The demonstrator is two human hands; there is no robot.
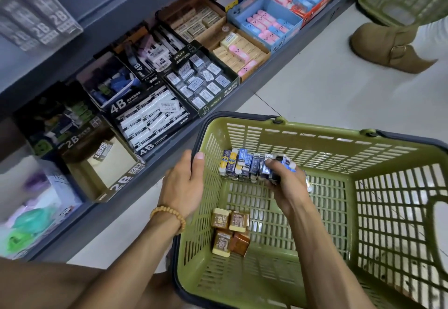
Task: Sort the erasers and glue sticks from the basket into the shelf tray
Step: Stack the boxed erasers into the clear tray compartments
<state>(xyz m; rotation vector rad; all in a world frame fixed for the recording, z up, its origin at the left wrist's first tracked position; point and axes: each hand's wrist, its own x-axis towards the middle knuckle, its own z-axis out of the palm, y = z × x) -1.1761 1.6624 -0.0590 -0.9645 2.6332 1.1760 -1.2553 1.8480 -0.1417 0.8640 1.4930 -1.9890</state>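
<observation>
Green plastic basket [315,144] on floor: left hand [185,180] fingers curled over rim; right hand [286,182] fingers clamped on blue erasers [244,162] inside. Brown erasers [230,232] below. Shelf trays [155,119] marked "4B", "2B", "miffy".

The green basket [315,144] is open-topped, its floor bare along the right wall. A row of blue erasers [242,163] crowds the far wall, brown erasers [230,231] the near-left corner. The 2B tray [106,163] at the shelf's front edge has room.
</observation>
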